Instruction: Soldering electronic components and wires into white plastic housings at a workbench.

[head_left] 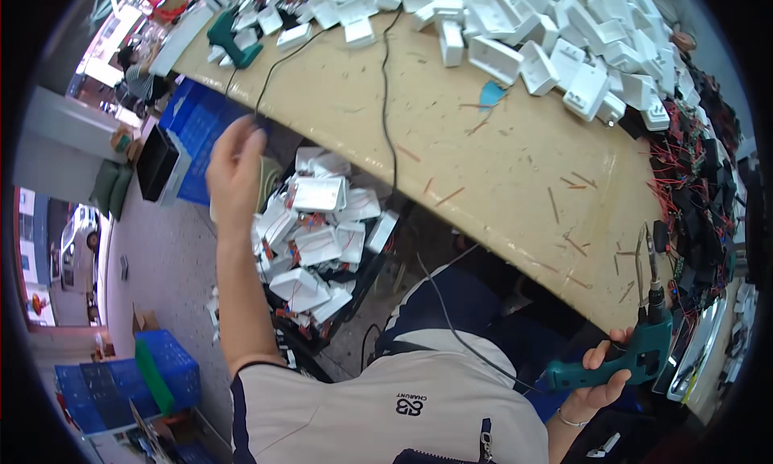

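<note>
My right hand [605, 375] is wrapped round the handle of a green soldering gun [644, 353] at the lower right. Its metal tip points up beside the table's right side, and a grey cable trails from its rear across my lap. On the left, my left hand [235, 170] is raised at the table's edge, near a bin of white plastic housings [318, 194]. Motion smears its fingers, so I cannot make out whether it holds anything. Red wires show among the housings in the bin.
A large pile of white plastic cases [555, 37] covers the far side of the tan table [483, 166]. Black parts with red wires [684, 190] lie along the right. Another green tool [234, 41] rests at the far left. Blue crates [129, 387] stand on the floor.
</note>
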{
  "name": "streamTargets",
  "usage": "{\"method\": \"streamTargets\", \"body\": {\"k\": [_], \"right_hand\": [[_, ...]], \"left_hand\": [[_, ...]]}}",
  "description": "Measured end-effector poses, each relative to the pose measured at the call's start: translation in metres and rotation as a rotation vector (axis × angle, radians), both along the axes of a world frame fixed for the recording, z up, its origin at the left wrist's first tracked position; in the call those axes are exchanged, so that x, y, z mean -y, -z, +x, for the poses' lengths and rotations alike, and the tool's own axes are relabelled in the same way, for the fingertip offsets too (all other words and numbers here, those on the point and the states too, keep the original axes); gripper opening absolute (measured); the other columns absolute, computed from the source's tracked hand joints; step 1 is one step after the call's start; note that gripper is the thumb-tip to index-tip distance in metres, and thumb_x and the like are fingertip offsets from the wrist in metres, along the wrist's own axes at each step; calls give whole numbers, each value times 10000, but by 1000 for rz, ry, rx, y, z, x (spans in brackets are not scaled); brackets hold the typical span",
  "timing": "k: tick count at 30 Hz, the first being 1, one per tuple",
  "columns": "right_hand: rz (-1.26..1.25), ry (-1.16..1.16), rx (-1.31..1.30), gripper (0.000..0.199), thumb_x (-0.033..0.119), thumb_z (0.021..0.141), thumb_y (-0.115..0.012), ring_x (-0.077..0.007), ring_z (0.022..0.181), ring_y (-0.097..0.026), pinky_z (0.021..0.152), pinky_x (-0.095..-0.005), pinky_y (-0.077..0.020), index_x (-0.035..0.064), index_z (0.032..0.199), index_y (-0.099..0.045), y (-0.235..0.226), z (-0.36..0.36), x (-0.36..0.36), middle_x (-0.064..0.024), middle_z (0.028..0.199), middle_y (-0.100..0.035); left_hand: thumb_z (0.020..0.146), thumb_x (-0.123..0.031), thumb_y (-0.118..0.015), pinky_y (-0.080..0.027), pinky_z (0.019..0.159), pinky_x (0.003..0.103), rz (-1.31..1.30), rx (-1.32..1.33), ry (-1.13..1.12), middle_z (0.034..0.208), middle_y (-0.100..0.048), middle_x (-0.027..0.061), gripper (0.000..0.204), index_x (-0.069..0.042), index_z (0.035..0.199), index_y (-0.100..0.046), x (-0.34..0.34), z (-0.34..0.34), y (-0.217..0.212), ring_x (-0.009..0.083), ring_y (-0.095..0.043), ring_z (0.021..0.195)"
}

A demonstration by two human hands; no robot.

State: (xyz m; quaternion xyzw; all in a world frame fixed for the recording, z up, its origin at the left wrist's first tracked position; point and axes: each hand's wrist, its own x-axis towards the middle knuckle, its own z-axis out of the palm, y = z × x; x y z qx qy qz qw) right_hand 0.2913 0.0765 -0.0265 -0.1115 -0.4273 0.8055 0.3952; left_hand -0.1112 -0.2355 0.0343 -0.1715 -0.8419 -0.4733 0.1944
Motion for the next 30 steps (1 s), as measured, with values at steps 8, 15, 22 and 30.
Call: {"method": "streamTargets", "body": {"k": [8, 15, 22, 30], "right_hand": [[3, 95, 48, 664, 282, 786, -616, -130, 654, -516, 550, -223, -454, -44, 1247, -265, -4, 8, 0, -163, 1135, -472], [-2, 176, 97, 668, 289, 781, -620, -132, 662, -520, 553, -225, -457, -43, 1247, -275, -2, 10, -10, -163, 1143, -472], [-2, 140, 69, 655, 267, 782, -620, -143, 676, -530, 559, -230, -457, -46, 1246, -280, 8, 14, -19, -179, 1154, -466], [-15, 158, 26, 657, 265, 792, -611, -138, 677, -519, 560, -225, -450, -47, 1253, -262, 4, 25, -9, -173, 1152, -464]], "left_hand": [[777, -279, -572, -444, 694, 300, -309, 266, 360, 859, -609, 112, 364, 12, 996, -557, -240, -98, 20, 210, -578, 798], [705, -193, -608, -433, 577, 301, -86, 441, 402, 720, -598, 80, 245, 8, 843, -583, -275, -74, 51, 167, -563, 633], [642, -83, -547, -381, 585, 347, -502, -678, 733, 615, -454, 48, 72, -77, 684, -488, -255, 62, 50, 204, -496, 606], [650, -123, -532, -364, 648, 316, -622, -751, 1114, 748, -469, 19, 129, -72, 767, -544, -272, 134, 48, 142, -493, 699]]}}
